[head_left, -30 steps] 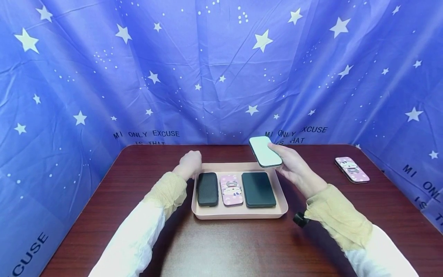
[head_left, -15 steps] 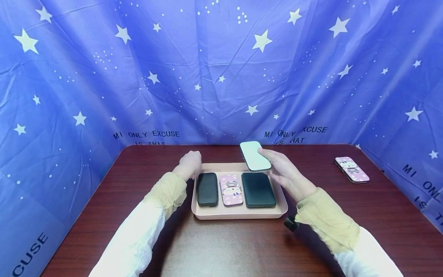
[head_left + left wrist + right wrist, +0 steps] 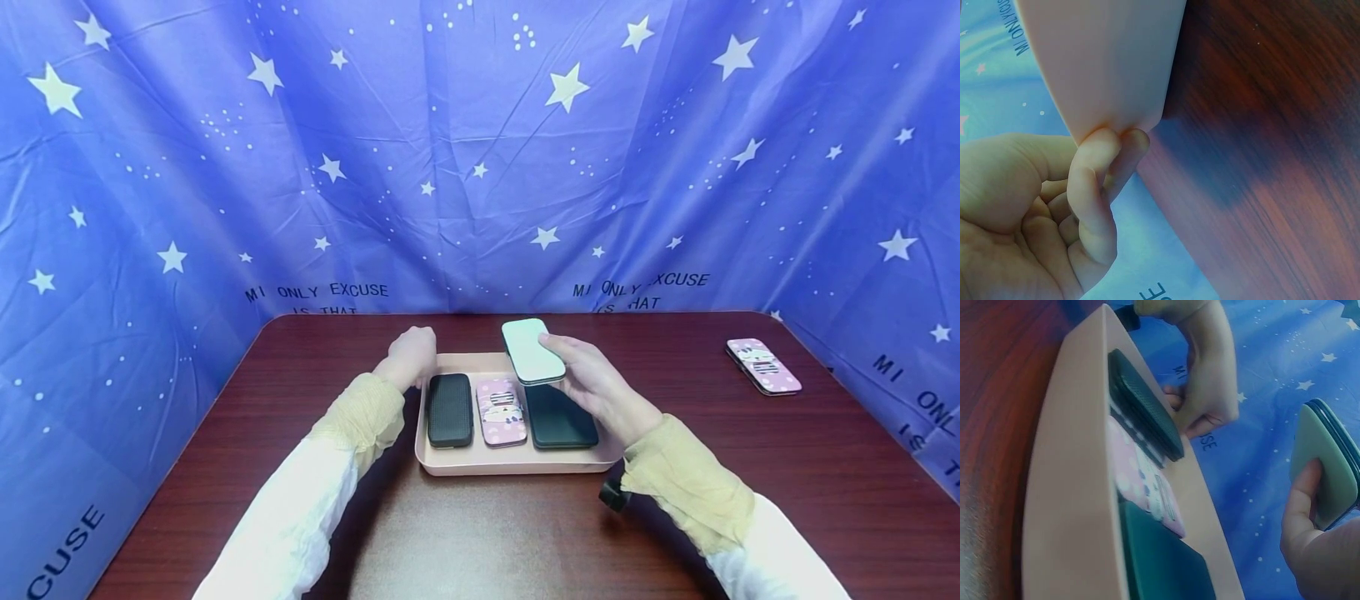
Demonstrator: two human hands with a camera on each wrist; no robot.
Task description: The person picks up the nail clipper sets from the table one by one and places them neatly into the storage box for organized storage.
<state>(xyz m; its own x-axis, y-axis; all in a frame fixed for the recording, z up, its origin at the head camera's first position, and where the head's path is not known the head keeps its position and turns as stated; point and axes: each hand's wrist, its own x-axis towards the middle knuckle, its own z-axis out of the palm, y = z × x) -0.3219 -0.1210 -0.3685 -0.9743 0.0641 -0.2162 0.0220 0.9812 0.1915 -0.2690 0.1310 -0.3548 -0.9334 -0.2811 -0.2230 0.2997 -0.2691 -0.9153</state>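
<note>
My right hand [image 3: 600,379] holds a pale mint flat case [image 3: 532,354], thumb across its top face, above the back right part of a pink tray [image 3: 517,467]. In the right wrist view, the mint case [image 3: 1329,462] has rounded corners and a dark seam along its edge. At the tray's back left corner, my left hand [image 3: 412,354] pinches the rim; thumb and fingertips meet the pink wall [image 3: 1104,62] in the left wrist view. Inside the tray lie a black textured case [image 3: 450,410], a pink patterned case [image 3: 501,412] and a dark green case [image 3: 566,425], partly covered by the mint one.
Another pink patterned case [image 3: 763,367] lies on the dark red wooden table [image 3: 480,542] toward its right edge. A blue star-printed curtain [image 3: 480,167] hangs behind the table and along both sides. A small black object [image 3: 613,494] shows under the right wrist.
My right hand has carried the mint case left and slightly down, from the tray's back right corner to over the dark green case. The left hand has stayed at its corner.
</note>
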